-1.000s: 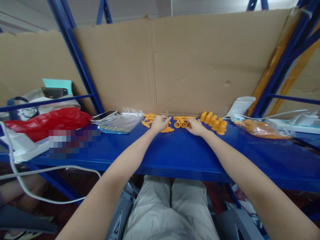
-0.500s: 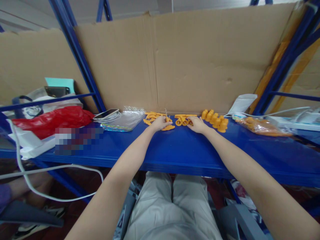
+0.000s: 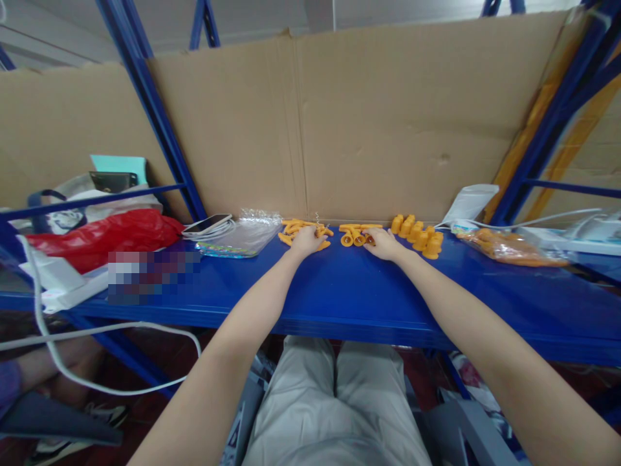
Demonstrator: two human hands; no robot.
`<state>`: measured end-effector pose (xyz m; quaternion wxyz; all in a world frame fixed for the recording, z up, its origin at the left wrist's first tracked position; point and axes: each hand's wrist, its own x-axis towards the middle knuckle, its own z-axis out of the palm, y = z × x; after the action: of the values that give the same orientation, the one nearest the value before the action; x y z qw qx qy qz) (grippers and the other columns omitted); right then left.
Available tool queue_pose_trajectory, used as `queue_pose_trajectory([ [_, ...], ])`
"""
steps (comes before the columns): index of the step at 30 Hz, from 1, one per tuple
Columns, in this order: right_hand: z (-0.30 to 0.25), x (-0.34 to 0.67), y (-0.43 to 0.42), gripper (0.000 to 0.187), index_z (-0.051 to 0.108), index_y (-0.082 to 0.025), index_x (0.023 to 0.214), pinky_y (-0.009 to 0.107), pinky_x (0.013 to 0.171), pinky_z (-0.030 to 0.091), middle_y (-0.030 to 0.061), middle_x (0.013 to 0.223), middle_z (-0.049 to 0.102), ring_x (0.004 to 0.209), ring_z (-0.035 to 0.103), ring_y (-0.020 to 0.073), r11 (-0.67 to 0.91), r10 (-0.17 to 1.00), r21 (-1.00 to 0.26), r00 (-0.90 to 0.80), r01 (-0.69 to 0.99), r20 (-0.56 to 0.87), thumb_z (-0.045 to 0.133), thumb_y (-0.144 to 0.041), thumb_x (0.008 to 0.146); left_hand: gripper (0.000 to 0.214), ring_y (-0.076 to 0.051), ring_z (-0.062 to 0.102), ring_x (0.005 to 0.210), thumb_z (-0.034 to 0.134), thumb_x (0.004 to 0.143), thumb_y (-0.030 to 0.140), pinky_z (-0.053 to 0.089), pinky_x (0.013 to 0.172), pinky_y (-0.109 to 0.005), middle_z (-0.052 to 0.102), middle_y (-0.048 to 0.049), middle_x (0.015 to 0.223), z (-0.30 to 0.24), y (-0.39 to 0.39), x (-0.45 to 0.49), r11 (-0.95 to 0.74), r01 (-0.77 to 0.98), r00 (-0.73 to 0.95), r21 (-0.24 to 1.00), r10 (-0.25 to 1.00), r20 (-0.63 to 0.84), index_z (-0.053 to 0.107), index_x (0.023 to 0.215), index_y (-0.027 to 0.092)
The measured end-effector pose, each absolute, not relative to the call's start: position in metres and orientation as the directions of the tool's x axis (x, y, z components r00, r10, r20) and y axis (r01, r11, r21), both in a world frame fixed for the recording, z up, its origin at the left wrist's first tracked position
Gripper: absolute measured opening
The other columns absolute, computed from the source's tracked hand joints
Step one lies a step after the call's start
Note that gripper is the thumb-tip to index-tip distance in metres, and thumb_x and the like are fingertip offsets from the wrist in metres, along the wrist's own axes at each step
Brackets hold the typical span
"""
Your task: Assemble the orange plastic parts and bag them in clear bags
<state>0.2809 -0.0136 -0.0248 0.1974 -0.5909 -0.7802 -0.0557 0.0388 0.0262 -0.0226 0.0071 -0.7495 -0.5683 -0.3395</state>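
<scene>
From the head camera, a clear plastic bag (image 3: 241,237) lies flat on the blue counter (image 3: 339,291) near its back edge, with a colourful strip along its near side; its contents cannot be made out. Toward the right end another clear bag (image 3: 509,249) holds orange pieces, and a white pouch (image 3: 468,204) leans against the cardboard backing (image 3: 388,123) just behind it. Between them, along the back edge, lie three lots of small orange plastic parts: a loose scatter (image 3: 294,228), a short row of tube-shaped ones lying on their sides (image 3: 353,238), and a cluster standing upright (image 3: 418,235). Both arms stretch straight forward. The left hand (image 3: 306,242) rests palm down on the scatter, fingers curled over a few pieces; whether its grip has closed on any cannot be told. The right hand (image 3: 383,244) lies palm down, fingertips touching the row of tubes, its grip loose and not seen to hold anything. The front half of the counter is bare blue surface. At the left end sit a phone (image 3: 206,224), a red bag (image 3: 101,238) and a white cable (image 3: 97,330) drooping over the front edge.
</scene>
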Motion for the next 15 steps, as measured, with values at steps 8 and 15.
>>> queue_pose_trajectory([
  [8, -0.005, 0.290, -0.024, 0.041, 0.059, -0.013, 0.127, 0.049, 0.102, 0.043, 0.0186, 0.131, 0.060, 0.123, 0.055, 0.0319, 0.149, 0.863, -0.113, -0.073, 0.982, 0.500, 0.047, -0.020, 0.088, 0.032, -0.026, 0.066, 0.081, 0.062, 0.083, 0.048, 0.044, 0.067, -0.029, 0.069, -0.0098, 0.077, -0.017, 0.014, 0.043, -0.367, 0.890, 0.204, 0.272, 0.852, 0.481, 0.065, 0.071, 0.018],
  [15, 0.027, 0.319, -0.035, 0.032, 0.070, -0.005, 0.106, 0.047, 0.087, 0.051, 0.0282, 0.107, 0.068, 0.108, 0.064, 0.0376, -0.245, 0.847, -0.172, 0.297, 0.954, 0.441, 0.052, -0.021, 0.085, 0.039, -0.025, 0.065, 0.076, 0.061, 0.083, 0.051, 0.043, 0.064, -0.028, 0.066, -0.0080, 0.066, -0.017, 0.013, 0.044, -0.392, 0.876, 0.230, 0.281, 0.852, 0.470, 0.059, 0.059, 0.020],
])
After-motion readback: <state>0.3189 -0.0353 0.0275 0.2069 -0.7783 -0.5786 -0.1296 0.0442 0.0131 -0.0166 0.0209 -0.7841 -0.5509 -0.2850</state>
